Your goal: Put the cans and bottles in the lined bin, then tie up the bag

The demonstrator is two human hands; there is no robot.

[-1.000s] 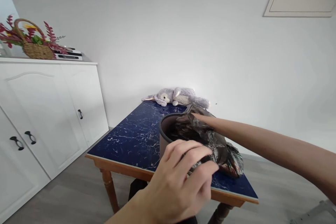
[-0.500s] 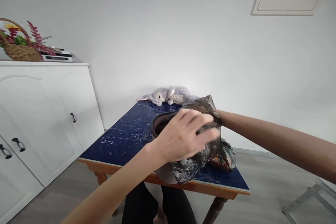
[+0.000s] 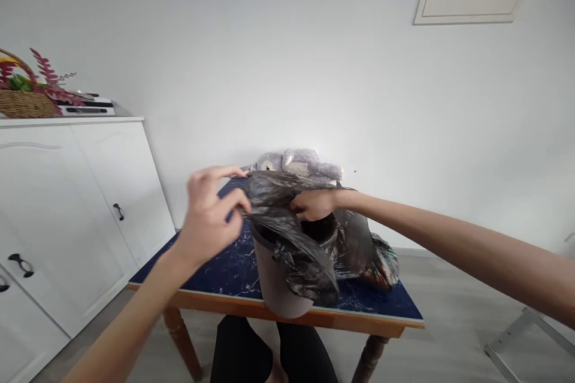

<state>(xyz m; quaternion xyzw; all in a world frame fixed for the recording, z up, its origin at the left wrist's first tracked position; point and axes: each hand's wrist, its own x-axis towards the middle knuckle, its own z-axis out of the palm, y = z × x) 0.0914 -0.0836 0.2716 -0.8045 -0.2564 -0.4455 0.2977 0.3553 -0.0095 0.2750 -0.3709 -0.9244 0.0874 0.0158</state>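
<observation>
A thin black plastic bag (image 3: 309, 275) drapes over the near and right sides of a grey bin (image 3: 276, 278), which stands at the table's front edge. On the left, my left hand (image 3: 209, 209) grips the bag's edge with its fingertips and stretches it out leftward over the rim. My right hand (image 3: 314, 204) reaches over the dark opening from the right, its fingers curled against the bag. Part of the bin's rim is hidden under the plastic. To the right of the bin lies a filled clear-and-dark bag (image 3: 384, 263) with coloured contents.
The bin stands on a blue marbled table (image 3: 215, 272) with wooden legs. A grey plush rabbit (image 3: 305, 163) lies along its back edge by the wall. White cabinets (image 3: 103, 203) carry a flower basket (image 3: 27, 102). A metal frame (image 3: 516, 335) stands at lower right.
My left hand has moved left from above the bin and now pulls the bag's edge outward. My right hand has come out from under the plastic, and the bag is spread wider across the opening.
</observation>
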